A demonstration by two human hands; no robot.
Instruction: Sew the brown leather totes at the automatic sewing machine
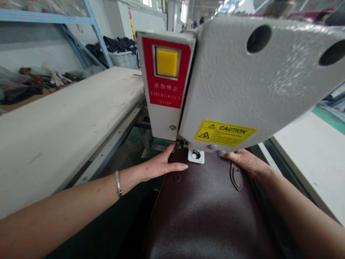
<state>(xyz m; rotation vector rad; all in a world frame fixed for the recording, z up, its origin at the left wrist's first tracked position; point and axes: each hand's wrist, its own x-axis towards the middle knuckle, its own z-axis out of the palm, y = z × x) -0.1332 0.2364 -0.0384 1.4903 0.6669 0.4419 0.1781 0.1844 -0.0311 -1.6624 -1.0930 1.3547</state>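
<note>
A large dark brown leather piece (199,208) lies under the head of a grey industrial sewing machine (242,82) and drapes down towards me. A pale presser plate (199,160) with a round opening rests on it. My left hand (161,163) grips its left edge, thumb flat on top near a round snap (177,177), index finger stretched towards the machine; the other fingers are mostly hidden. At the right edge my right hand (244,162) holds the leather, thumb on top and fingers out of sight, beside a small stitched leather loop (236,177).
The machine head carries a yellow emergency stop button (167,62) and a caution label (225,132). A white tabletop (88,104) extends on the left, another (309,151) on the right. Behind are a blue rack (48,15) and a bin (124,59) heaped with dark material.
</note>
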